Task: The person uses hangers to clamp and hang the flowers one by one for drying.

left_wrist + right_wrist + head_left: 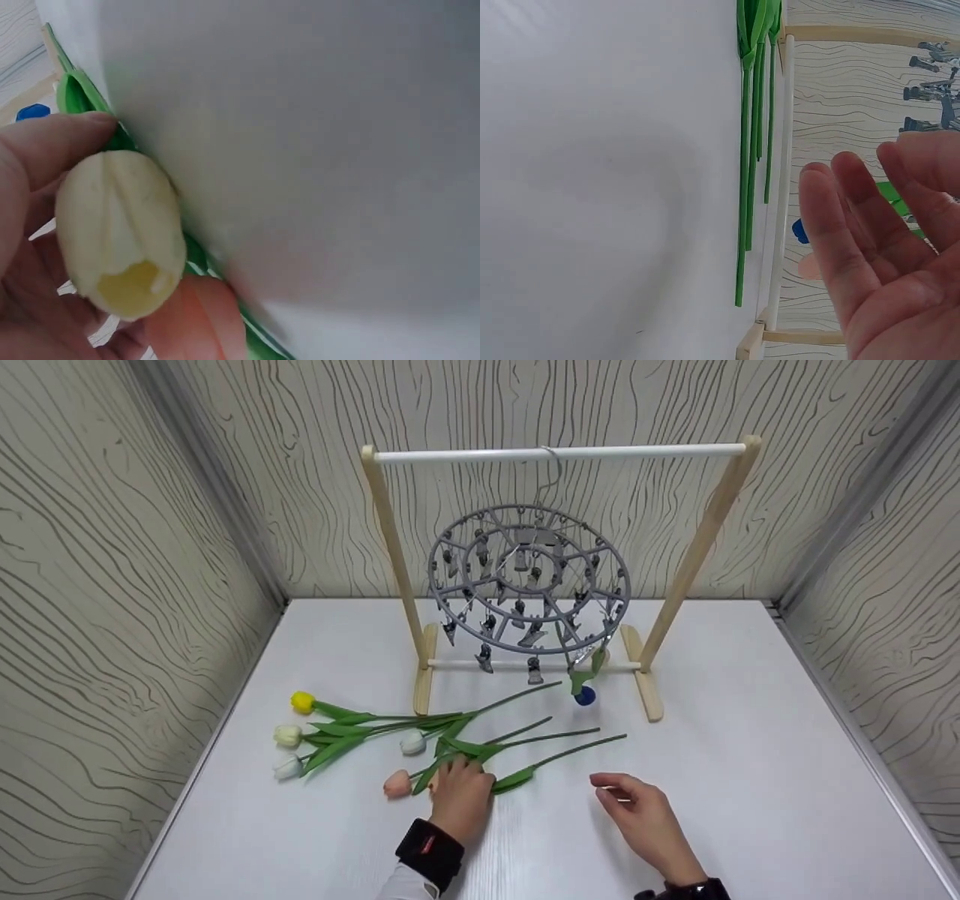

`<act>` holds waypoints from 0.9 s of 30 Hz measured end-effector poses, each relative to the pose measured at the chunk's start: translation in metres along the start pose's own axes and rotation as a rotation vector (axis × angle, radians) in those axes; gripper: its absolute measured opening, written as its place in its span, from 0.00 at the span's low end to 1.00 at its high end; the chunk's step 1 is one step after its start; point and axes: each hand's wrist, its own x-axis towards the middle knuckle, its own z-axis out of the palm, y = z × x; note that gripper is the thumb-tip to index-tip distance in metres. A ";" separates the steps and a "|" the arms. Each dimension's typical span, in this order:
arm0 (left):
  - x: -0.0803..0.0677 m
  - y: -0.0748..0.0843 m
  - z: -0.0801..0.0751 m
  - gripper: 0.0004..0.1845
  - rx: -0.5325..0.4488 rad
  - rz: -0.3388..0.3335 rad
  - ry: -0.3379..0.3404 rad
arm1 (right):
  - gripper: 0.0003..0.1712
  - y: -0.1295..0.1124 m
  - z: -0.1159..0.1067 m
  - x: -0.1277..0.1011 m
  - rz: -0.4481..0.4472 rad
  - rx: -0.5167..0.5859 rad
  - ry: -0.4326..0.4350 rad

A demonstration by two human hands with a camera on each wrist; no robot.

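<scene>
My left hand (463,799) is over the front bunch of artificial tulips on the white table. In the left wrist view its thumb (94,124) pinches the green stem just behind a cream tulip (120,225), whose bloom faces the camera. A peach tulip (397,784) lies beside that hand, and green leaves (514,780) stick out on its other side. My right hand (645,821) hovers over the table to the right of the stem ends, fingers loosely bent and nothing between them.
Yellow (303,703) and pale tulips (287,736) lie at left. Behind stands a wooden rack (397,547) with a white bar (465,456). From it hangs a round grey clip hanger (435,577), with a blue tulip (585,696) hanging upside down at its front right.
</scene>
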 end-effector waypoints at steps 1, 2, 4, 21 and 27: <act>-0.001 0.000 -0.001 0.09 -0.018 -0.005 -0.014 | 0.11 0.000 0.001 0.000 0.003 0.001 -0.004; -0.001 0.001 -0.002 0.09 -0.036 -0.011 -0.030 | 0.11 0.000 0.001 0.000 0.004 0.002 -0.006; -0.002 0.001 -0.005 0.08 -0.091 -0.021 -0.054 | 0.11 0.001 0.002 -0.001 0.011 0.004 -0.012; -0.008 0.026 -0.049 0.06 -0.469 -0.022 -0.058 | 0.21 -0.009 0.026 -0.005 0.290 0.462 0.098; -0.014 0.039 -0.058 0.08 -0.438 0.015 -0.006 | 0.20 -0.025 0.020 -0.008 0.277 0.529 0.140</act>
